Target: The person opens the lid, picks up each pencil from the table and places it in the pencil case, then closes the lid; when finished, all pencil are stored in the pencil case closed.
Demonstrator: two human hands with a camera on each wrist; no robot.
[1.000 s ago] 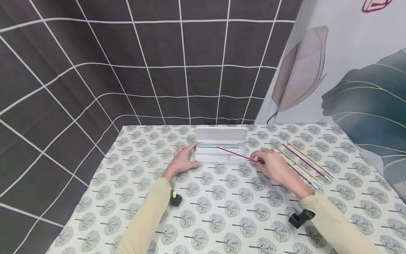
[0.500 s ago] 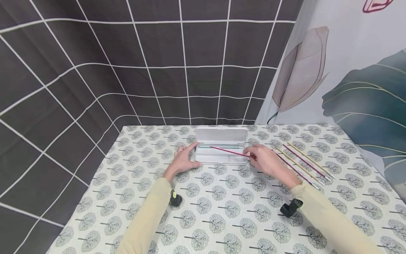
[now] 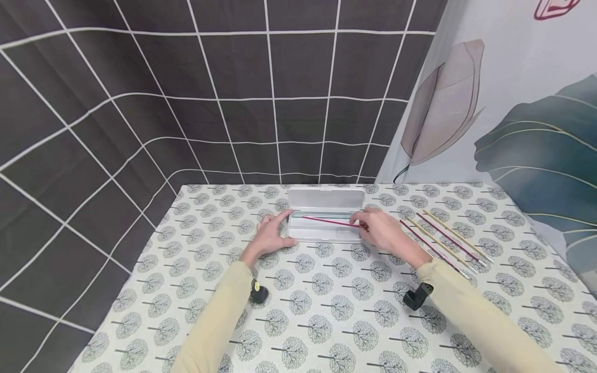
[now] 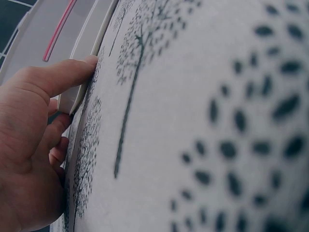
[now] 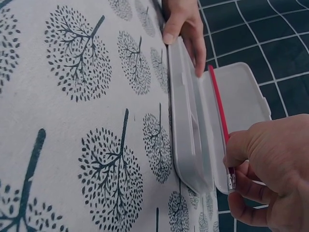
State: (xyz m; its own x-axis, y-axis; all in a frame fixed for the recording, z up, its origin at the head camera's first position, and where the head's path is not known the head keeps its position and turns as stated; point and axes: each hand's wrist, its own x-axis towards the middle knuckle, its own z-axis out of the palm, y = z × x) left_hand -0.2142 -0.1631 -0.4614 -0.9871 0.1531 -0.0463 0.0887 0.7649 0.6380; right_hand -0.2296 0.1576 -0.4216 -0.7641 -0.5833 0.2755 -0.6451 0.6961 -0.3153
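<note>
A white pencil case (image 3: 325, 198) lies with its lid raised toward the back of the table. My left hand (image 3: 269, 234) grips its left end, thumb at the front corner and fingers round the back one. Between thumb and fingers of my right hand (image 3: 380, 228), a red pencil (image 3: 322, 220) is pinched near its silver ferrule end (image 5: 231, 181). It slants over the case's long compartments, its far end reaching toward the left side. A thin greenish strip (image 3: 300, 214) runs along the case's back part. The right fingers overlap the case's right end in the head view.
To the right, red and yellow pencils (image 3: 445, 243) lie side by side on the tree-patterned tablecloth (image 3: 322, 311). A dark gridded curtain (image 3: 298, 119) hangs behind the table. A leaf-printed cloth (image 3: 536, 140) hangs at the right.
My right hand has moved left and slightly back, bringing the red pencil further over the case and closer to level with its compartments. The left hand keeps its place.
</note>
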